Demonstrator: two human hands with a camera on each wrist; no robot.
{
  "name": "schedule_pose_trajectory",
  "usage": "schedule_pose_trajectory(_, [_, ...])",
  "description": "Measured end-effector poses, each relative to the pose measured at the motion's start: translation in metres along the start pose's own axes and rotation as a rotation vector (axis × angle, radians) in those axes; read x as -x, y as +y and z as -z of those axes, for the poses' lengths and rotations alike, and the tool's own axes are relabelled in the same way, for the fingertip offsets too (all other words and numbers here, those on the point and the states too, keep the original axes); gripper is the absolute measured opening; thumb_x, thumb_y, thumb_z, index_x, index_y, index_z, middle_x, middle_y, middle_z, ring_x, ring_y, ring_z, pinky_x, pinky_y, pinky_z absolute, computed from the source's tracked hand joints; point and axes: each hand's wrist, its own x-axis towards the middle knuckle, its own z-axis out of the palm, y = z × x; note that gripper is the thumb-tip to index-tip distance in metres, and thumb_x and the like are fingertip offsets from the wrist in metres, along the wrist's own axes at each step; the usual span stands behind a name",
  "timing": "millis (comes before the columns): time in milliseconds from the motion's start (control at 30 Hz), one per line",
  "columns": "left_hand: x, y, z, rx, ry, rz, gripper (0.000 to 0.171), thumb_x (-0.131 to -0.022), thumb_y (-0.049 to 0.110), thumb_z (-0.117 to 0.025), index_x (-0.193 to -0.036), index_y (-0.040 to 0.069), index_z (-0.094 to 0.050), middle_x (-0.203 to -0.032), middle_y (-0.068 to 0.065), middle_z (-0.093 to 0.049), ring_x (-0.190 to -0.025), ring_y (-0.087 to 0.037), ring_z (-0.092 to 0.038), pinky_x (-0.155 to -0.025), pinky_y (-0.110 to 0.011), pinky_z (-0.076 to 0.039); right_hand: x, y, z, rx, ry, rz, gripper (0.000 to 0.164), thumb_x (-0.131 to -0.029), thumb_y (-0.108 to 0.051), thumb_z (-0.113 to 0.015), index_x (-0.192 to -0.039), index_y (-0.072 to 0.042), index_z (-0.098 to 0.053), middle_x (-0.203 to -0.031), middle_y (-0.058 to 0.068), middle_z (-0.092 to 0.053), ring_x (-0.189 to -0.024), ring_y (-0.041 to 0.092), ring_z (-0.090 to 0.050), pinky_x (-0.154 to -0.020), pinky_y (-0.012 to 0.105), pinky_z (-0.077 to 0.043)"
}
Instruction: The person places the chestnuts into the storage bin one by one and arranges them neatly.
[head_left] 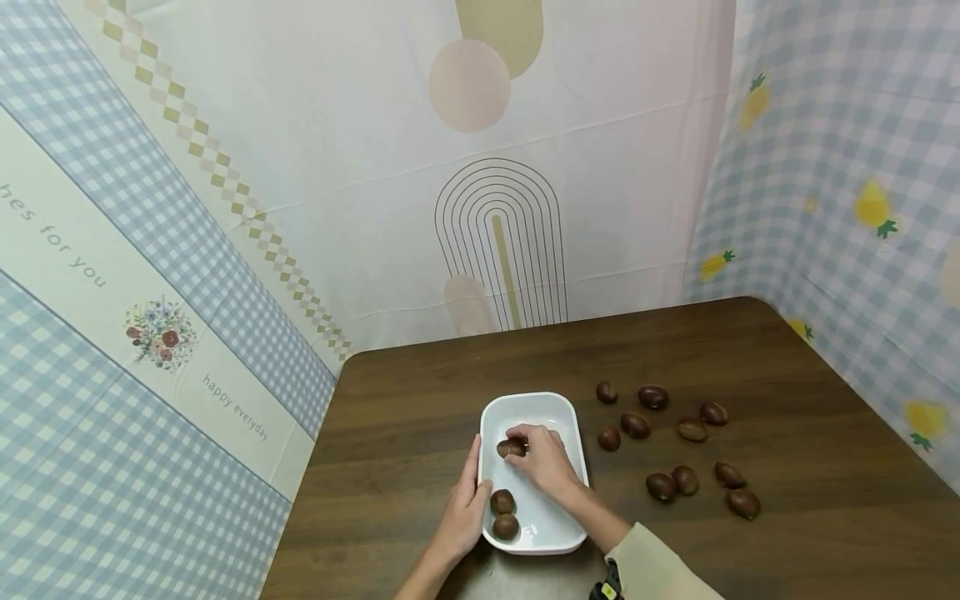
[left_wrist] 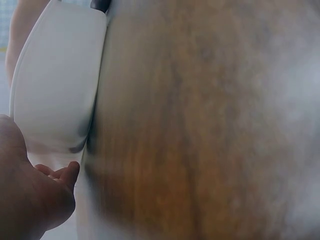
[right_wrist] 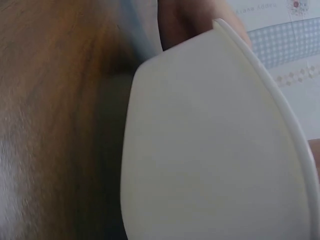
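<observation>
A white rectangular dish [head_left: 536, 533] stands on the wooden table, its long side pointing away from me. My left hand [head_left: 462, 510] grips its left wall, thumb at the rim and fingers along the outside; the left wrist view shows this hand [left_wrist: 37, 187] at the dish's side [left_wrist: 57, 75]. Inside the dish, my right hand [head_left: 546, 461] pinches a brown chestnut [head_left: 511, 448] between thumb and fingers near the left wall. Two more chestnuts, one [head_left: 502, 502] behind the other [head_left: 506, 527], lie in the near left corner. The right wrist view shows mostly the dish's outer wall [right_wrist: 205, 145], hiding the right fingers.
Several loose chestnuts lie right of the dish, among them a dark one [head_left: 653, 397] towards the back and one [head_left: 742, 503] farthest right. The brown table [head_left: 390, 442] meets a hanging patterned cloth [head_left: 375, 233] behind, with checked cloths at both sides.
</observation>
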Motion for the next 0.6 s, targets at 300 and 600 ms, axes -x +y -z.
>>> schedule_pose_trajectory(300, [0.001, 0.002, -0.001, 0.012, 0.009, -0.047, 0.071, -0.107, 0.002, -0.050, -0.171, 0.013, -0.021, -0.170, -0.014, -0.033, -0.152, -0.035, -0.036, -0.119, -0.022, -0.024, 0.000, 0.001, -0.008, 0.033, -0.040, -0.033, 0.030, -0.074, 0.000, -0.092, -0.102, 0.001, -0.080, -0.095, 0.010, -0.079, -0.085, 0.022, -0.072, -0.078, 0.043, -0.058])
schedule_pose_trajectory(600, [0.001, 0.004, 0.000, 0.006, 0.006, -0.073, 0.071, -0.107, 0.001, -0.050, -0.171, 0.010, -0.021, -0.169, -0.018, -0.034, -0.151, -0.038, -0.037, -0.118, -0.022, -0.024, -0.001, 0.004, -0.011, 0.055, -0.052, -0.010, 0.031, -0.070, -0.002, -0.095, -0.097, 0.002, -0.080, -0.091, 0.010, -0.079, -0.086, 0.024, -0.074, -0.080, 0.043, -0.059])
